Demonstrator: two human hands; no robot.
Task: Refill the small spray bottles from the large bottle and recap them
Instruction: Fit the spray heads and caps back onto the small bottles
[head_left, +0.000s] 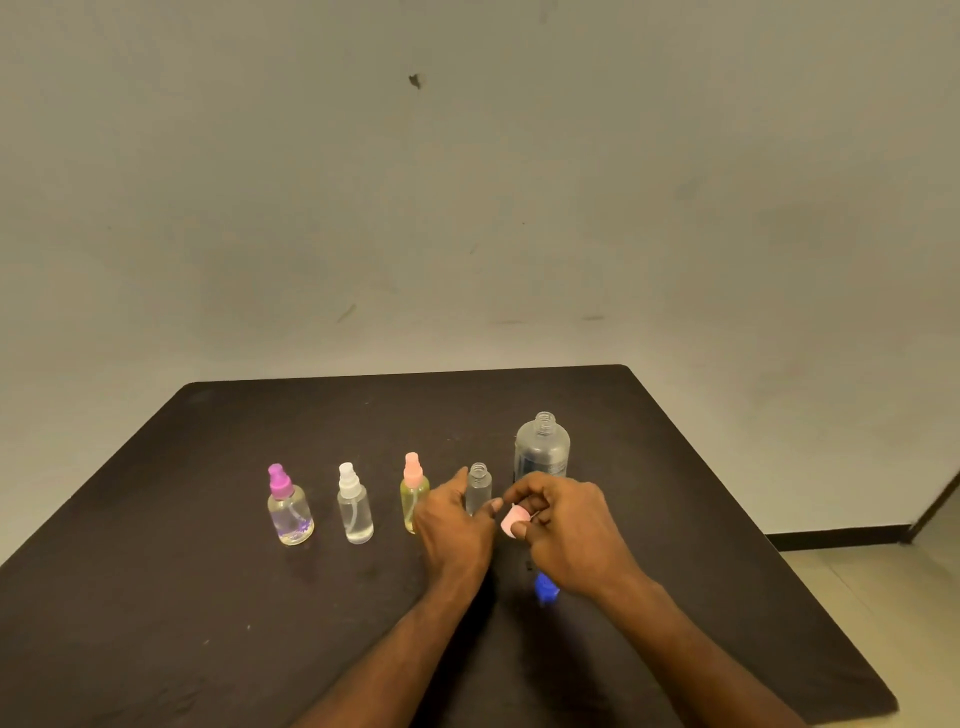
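Observation:
Several small spray bottles stand in a row on the dark table (208, 597): one with a purple cap (289, 506), one with a white cap (354, 504), one with a pink cap (414, 488), and an uncapped clear bottle (479, 487). The large clear bottle (542, 447) stands uncapped behind my right hand. My right hand (566, 525) pinches a pink spray cap (514, 521) just right of the uncapped bottle. My left hand (454, 519) reaches toward that bottle, fingers extended beside it; contact is unclear.
A blue cap (545, 587) lies on the table under my right wrist. The table's far edge meets a pale wall. Floor shows past the table's right edge.

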